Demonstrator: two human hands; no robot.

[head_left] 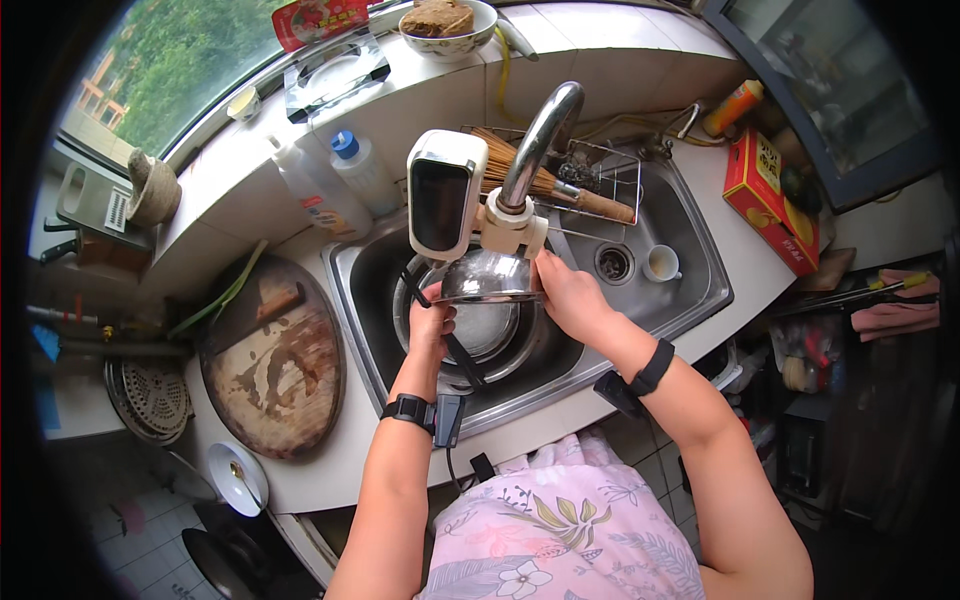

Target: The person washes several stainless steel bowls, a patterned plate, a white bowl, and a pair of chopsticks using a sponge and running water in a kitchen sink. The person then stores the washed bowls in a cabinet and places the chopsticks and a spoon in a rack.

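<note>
Both hands are on a shiny metal bowl point(491, 277), tilted under the faucet point(540, 142) with its white filter unit point(442, 195). My left hand point(431, 322) grips its left edge. My right hand point(574, 296) holds the right edge, its fingertips partly hidden by the faucet fitting. A long dark object point(465, 364) passes behind my left hand; I cannot tell whether that hand holds it too. Below the bowl, round metal vessels point(480, 330) sit nested in the left basin of the steel sink point(360, 322). Any running water is hidden from view.
A wire rack point(630, 180) with a bamboo brush point(592, 201) spans the right basin, where a white cup point(661, 262) stands near the drain. Left of the sink lies a round wooden chopping board point(277, 375). Bottles point(364, 172) line the wall behind; a red box point(772, 199) is at right.
</note>
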